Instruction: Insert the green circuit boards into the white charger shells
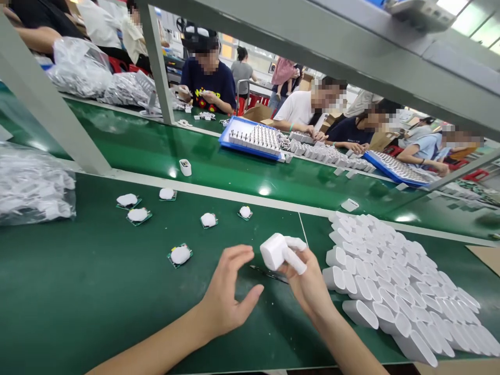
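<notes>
My right hand (pixel 308 281), with white covers on some fingertips, grips a white plastic charger shell (pixel 273 250) and holds it just above the green mat. My left hand (pixel 226 294) hovers beside it to the left, fingers curled and apart, holding nothing. Several small green circuit boards topped with white blobs (pixel 180 255) lie scattered on the mat to the left. A big pile of white shells (pixel 394 278) lies at the right, close to my right hand. A thin dark tool (pixel 269 274) rests on the mat under my hands.
A green conveyor belt (pixel 219 161) runs behind the mat, carrying a single white shell (pixel 185 167). Bags of white parts (pixel 33 185) sit at the far left. Blue trays (pixel 250 138) and several seated people are across the belt. A grey frame post (pixel 47 104) rises at left.
</notes>
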A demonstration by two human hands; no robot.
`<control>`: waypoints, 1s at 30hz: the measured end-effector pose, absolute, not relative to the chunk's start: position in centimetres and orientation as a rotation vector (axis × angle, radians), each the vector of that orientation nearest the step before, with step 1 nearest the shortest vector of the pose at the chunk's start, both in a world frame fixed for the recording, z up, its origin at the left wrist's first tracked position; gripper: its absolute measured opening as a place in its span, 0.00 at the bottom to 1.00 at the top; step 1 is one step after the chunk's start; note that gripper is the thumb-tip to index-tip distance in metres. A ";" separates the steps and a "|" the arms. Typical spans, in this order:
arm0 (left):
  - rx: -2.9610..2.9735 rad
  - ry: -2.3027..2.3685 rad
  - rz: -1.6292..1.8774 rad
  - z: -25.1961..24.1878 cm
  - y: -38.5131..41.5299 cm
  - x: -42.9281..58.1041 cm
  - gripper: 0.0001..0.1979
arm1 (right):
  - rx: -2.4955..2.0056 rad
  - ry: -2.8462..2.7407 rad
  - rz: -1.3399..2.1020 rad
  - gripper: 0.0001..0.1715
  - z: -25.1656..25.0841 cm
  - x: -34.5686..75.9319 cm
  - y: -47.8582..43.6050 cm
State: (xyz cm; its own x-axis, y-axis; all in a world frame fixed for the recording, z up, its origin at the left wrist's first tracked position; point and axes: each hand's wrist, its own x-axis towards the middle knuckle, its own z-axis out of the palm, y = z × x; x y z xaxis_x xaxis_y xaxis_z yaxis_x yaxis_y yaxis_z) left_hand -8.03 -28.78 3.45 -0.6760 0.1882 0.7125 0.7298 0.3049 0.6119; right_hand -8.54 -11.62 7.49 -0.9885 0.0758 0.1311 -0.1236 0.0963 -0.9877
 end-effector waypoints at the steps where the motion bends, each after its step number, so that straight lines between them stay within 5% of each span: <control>1: -0.773 -2.014 -1.399 3.5 -28.9 -8.0 0.26 | -0.037 -2.129 2.241 0.13 8.1 -8.0 -12.1; 6: -0.919 -1.887 -1.527 3.9 -29.3 -8.2 0.34 | -0.445 -1.396 3.232 0.16 9.1 -6.4 -14.8; 14: -1.085 -1.720 -1.728 4.9 -28.9 -8.0 0.29 | -0.310 -1.398 3.420 0.17 8.0 -6.1 -15.9; 18: -1.120 -1.735 -1.846 5.1 -29.1 -7.8 0.14 | -0.305 -1.550 3.396 0.20 7.6 -5.7 -15.3; 20: -0.981 -1.842 -1.899 4.9 -29.2 -7.9 0.13 | -0.073 -2.174 3.025 0.18 7.8 -7.1 -14.2; 23: -0.480 -2.041 -2.051 4.5 -29.2 -8.4 0.17 | 0.288 -2.964 1.877 0.22 8.6 -12.7 -12.1; 30: -0.416 -2.427 -2.165 3.9 -28.4 -8.5 0.19 | 0.015 -3.025 0.823 0.18 10.1 -27.5 -10.2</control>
